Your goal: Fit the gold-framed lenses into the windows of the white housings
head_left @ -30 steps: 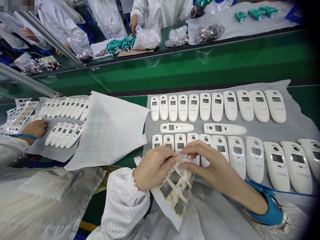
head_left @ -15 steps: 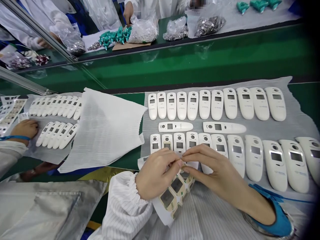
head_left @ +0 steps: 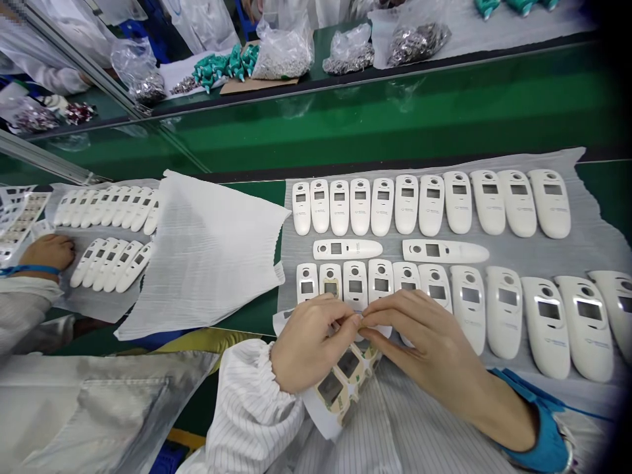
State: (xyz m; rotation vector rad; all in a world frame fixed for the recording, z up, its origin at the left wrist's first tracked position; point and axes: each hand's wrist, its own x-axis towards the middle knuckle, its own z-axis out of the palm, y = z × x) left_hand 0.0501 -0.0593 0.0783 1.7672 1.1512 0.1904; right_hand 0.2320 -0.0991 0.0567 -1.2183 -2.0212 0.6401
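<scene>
Now, hands: your left hand point(head_left: 311, 342) and right hand point(head_left: 429, 342) meet low centre, fingertips pinching the top of a sticker sheet point(head_left: 345, 375).
Sheet: glossy, flexible, tan frames around grey rectangular windows, curling toward you.
Housings: smooth white rounded plastic shells point(head_left: 429, 204) in rows on grey foam point(head_left: 587, 243), right of centre.
Change: sheet sits slightly lower than half a second ago; the pinch is unchanged.

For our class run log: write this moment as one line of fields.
left hand: pinching sticker sheet | right hand: fingertips at sheet's top edge | behind: white casings in rows on foam sheet
</scene>
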